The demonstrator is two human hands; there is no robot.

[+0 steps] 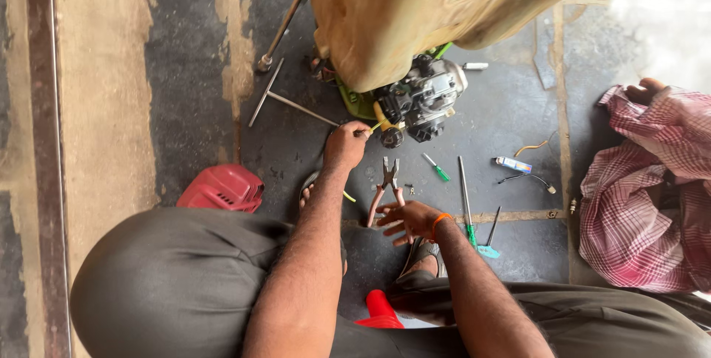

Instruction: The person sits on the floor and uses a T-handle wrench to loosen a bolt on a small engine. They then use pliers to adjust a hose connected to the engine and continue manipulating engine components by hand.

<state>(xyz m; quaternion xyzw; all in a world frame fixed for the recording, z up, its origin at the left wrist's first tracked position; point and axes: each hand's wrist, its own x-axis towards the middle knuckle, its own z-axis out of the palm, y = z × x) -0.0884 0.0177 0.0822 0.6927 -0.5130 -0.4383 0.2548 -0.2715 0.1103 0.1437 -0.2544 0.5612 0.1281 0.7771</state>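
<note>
The left hand (345, 145) pinches a thin yellow tube (376, 125) at the engine (424, 97), likely steadying it, while the right hand (408, 219) hovers open-fingered over the pliers (386, 184), gripping nothing.

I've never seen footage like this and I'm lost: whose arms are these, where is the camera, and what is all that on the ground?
There is no machine doing the work here: the camera sits on a person's head and looks down, so the two bare arms are that person's own. The left hand reaches up to a small engine under a dirty tan tank and pinches something thin and yellow beside it. The right hand, with an orange band at the wrist, rests on red-handled pliers lying on the concrete floor. Around them lie a green-handled screwdriver, a T-shaped metal wrench and a red plastic cover. On the right, someone else in checked cloth sits nearby.
</note>
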